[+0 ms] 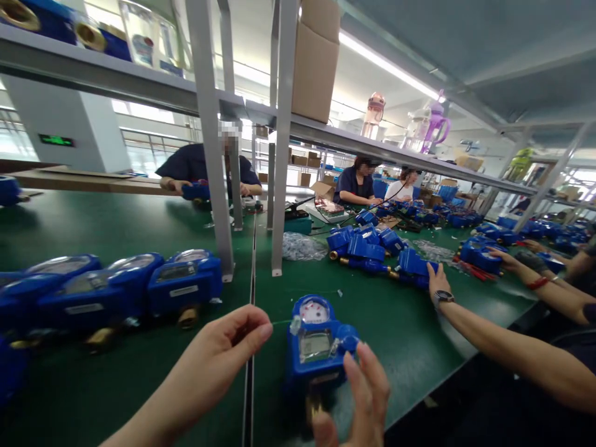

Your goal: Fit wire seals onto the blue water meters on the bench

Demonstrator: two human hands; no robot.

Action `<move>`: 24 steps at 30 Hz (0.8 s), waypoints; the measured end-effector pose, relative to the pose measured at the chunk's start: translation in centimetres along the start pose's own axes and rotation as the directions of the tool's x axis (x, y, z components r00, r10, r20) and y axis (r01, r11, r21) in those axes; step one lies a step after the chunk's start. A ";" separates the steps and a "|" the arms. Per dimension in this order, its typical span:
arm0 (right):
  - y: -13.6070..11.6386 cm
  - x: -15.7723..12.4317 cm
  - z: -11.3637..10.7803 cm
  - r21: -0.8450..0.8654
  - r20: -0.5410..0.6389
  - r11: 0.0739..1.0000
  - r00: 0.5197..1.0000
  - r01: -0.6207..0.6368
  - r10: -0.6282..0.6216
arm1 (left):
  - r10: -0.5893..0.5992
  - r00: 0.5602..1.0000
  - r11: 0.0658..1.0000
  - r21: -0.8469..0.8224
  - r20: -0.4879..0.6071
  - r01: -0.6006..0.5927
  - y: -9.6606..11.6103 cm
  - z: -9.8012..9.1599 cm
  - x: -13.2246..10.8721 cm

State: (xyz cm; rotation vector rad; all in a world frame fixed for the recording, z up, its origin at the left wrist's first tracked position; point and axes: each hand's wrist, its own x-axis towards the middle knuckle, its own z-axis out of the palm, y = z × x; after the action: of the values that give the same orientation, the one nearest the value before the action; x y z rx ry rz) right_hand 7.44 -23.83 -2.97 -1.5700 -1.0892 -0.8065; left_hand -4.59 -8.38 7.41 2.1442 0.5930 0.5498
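A blue water meter [321, 369] with a round dial, a small grey display and a brass fitting stands on the green table in front of me. My left hand [228, 347] is closed in a pinch on a thin green wire [280, 322] to the left of the meter. That wire runs to a small clear plastic seal [295, 324] at the meter's upper left side. Close by the meter's right side is my right hand [361, 394], slightly blurred, its fingers apart and nothing held. Whether a fingertip touches the housing I cannot tell.
Several blue meters [184, 282] line the left side. More meters [365, 245] lie right of the metal posts [282, 143], beside a bag of small clear parts [303, 246]. A co-worker's hand [437, 282] rests on one meter. A narrow slot [249, 397] crosses the table.
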 end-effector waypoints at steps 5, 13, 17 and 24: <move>-0.9 1.8 -3.4 0.178 0.079 0.965 0.975 0.193 -0.210 | 0.129 0.963 0.991 -0.063 0.236 -0.118 3.0 5.1 -4.4; 7.8 -2.8 -9.1 -0.119 0.197 0.989 0.978 0.087 -0.062 | 0.173 0.948 0.940 0.242 0.265 -0.239 0.3 7.2 -5.8; 8.2 -4.6 -9.9 -0.310 0.242 0.948 0.970 0.077 0.000 | 0.193 0.946 0.924 0.276 0.260 -0.264 -0.6 8.4 -5.9; 0.3 -6.4 -5.3 0.383 0.499 0.670 0.753 -0.635 0.429 | 0.322 0.903 0.898 0.211 0.285 -0.387 0.0 10.1 -6.1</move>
State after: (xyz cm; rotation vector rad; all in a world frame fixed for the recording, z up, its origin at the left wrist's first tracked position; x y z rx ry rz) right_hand 5.50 -30.54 -7.45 -1.4526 -0.9046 0.2242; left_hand -3.70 -18.00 0.56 2.5503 0.1339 0.4067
